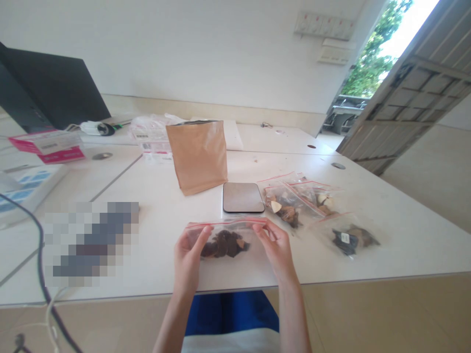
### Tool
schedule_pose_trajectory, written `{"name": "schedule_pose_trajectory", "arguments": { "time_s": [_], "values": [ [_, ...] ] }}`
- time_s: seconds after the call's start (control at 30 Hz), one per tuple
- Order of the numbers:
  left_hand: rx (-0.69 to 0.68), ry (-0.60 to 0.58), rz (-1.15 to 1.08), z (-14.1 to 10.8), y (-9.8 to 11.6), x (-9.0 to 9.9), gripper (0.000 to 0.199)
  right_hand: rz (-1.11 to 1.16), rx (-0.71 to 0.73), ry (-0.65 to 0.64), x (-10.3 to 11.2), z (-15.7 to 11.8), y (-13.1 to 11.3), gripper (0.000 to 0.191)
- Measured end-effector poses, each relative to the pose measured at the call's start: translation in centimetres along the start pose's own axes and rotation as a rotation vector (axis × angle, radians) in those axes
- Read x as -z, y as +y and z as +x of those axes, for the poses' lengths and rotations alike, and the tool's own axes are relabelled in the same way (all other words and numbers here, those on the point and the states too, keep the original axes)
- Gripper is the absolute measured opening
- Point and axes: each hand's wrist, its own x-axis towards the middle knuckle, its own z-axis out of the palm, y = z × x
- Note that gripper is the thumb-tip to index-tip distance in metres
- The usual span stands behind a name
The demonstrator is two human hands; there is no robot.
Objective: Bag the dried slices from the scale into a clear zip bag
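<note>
My left hand (187, 257) and my right hand (275, 247) pinch the red-lined top edge of a clear zip bag (224, 243) above the table's front edge. Dark brown pieces with a pale fragment lie inside it. Beyond my right hand sits a flat square scale (243, 197). To its right lie several more zip bags of dark and pale pieces, the nearest (285, 208) close to my right fingers and another (349, 238) further right. A brown kraft paper bag (196, 157) stands upright behind the scale.
The white table (165, 191) holds a crumpled plastic bag (152, 135), a pink packet (46, 147), a white box (25, 191) and a dark laptop (47, 88). A pixelated patch (90, 242) covers part of the table. A black cable (40, 260) runs down the left. A door (405, 88) stands open at right.
</note>
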Motion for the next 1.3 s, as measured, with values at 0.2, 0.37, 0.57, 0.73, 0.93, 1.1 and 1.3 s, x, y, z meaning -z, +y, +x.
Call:
{"name": "schedule_pose_trajectory", "arguments": {
  "time_s": [0.2,0.37,0.57,0.73,0.93,1.1,1.3],
  "values": [
    [0.076,0.026,-0.041,-0.1,0.0,0.0,0.032,0.032,-0.016,0.065,-0.1,0.0,0.3,0.020],
    [0.075,0.000,-0.029,-0.1,0.0,0.1,0.031,-0.021,0.047,0.088,-0.3,-0.1,0.1,0.016],
    [0.038,0.009,0.036,-0.1,-0.1,0.2,0.032,0.003,0.147,0.142,-0.7,-0.2,-0.1,0.011],
    [0.035,0.014,0.029,-0.2,-0.2,0.2,0.033,0.083,0.062,0.105,-1.2,-0.2,-0.6,0.016],
    [0.044,-0.030,-0.034,0.0,-0.7,0.3,0.033,0.066,-0.024,0.071,-1.7,-0.5,-0.7,0.020],
    [0.087,-0.061,0.001,0.0,-0.7,0.4,0.033,0.078,0.051,0.099,-2.1,-0.5,-0.6,0.015],
    [0.068,-0.071,0.011,-0.2,-0.3,0.3,0.027,0.040,0.131,0.088,-2.0,-0.4,-0.7,0.012]
  ]
}}
